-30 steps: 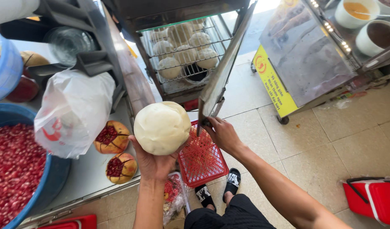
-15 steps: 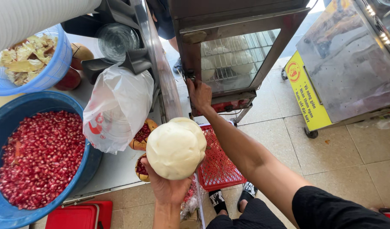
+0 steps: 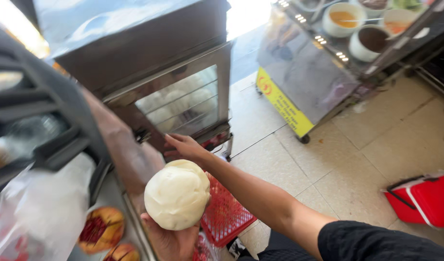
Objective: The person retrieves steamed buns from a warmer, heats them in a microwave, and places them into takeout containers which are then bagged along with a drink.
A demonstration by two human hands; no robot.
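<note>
My left hand (image 3: 171,239) holds a large round white steamed bun (image 3: 177,193) from below, at the bottom centre. My right hand (image 3: 183,145) reaches forward with fingers spread, resting against the lower edge of the glass door of a metal steamer cabinet (image 3: 149,53). Behind the fogged glass sit several more white buns (image 3: 178,104) on wire shelves. The cabinet door appears shut.
A red plastic basket (image 3: 227,212) lies below my right arm. Halved pomegranates (image 3: 100,227) and a white plastic bag (image 3: 36,212) sit on the counter at left. A food cart with a yellow sign (image 3: 285,104) and bowls stands on the tiled floor at right. A red bin (image 3: 425,200) stands far right.
The steamer door, open a second ago, has swung shut under my right hand. The view has turned right, so the blue bowl of pomegranate seeds has left the frame. The bun stays in my left hand.
</note>
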